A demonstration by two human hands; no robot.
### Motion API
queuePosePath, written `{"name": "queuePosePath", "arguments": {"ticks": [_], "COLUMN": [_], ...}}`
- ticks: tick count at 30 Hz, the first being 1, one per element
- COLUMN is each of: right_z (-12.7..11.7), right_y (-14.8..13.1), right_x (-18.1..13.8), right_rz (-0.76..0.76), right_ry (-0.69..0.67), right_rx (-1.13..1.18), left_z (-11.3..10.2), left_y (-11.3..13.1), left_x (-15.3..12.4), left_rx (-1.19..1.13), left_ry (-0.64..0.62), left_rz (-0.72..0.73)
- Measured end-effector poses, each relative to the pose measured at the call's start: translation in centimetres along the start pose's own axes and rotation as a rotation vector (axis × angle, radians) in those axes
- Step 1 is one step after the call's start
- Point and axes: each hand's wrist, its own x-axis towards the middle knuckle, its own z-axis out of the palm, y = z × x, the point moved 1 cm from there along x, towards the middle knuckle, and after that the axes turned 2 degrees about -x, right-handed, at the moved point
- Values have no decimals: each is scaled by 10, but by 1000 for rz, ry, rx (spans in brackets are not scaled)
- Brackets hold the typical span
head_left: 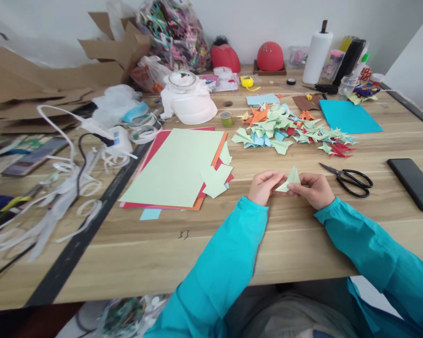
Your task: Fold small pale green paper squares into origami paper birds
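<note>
A small folded piece of pale green paper, pointed at the top, is held between my two hands above the wooden table. My left hand pinches its left corner. On the other side, the thumb and fingers of my right hand grip its right part. Behind them lies a heap of folded paper pieces in green, orange, blue and red. To the left is a stack of coloured paper sheets, light green on top, with cut green pieces by its right edge.
Black-handled scissors lie right of my right hand, and a black phone farther right. A blue sheet sits behind. White cables and strips clutter the left; red domes and a white roll stand along the wall.
</note>
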Motion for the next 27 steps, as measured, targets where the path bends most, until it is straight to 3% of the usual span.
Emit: {"name": "queuePosePath", "arguments": {"ticks": [4,12,27], "right_z": [0,-2,-1], "right_y": [0,0,2], "right_x": [0,-1,0], "right_rz": [9,20,20], "right_ry": [25,-21,-55], "right_rx": [13,131,60], "left_z": [-1,-1,2], "left_y": [-1,-2,0], "left_x": [1,1,-2], "left_rx": [47,65,143], "left_ry": [-62,-17,-17], "left_rz": [12,125,128]}}
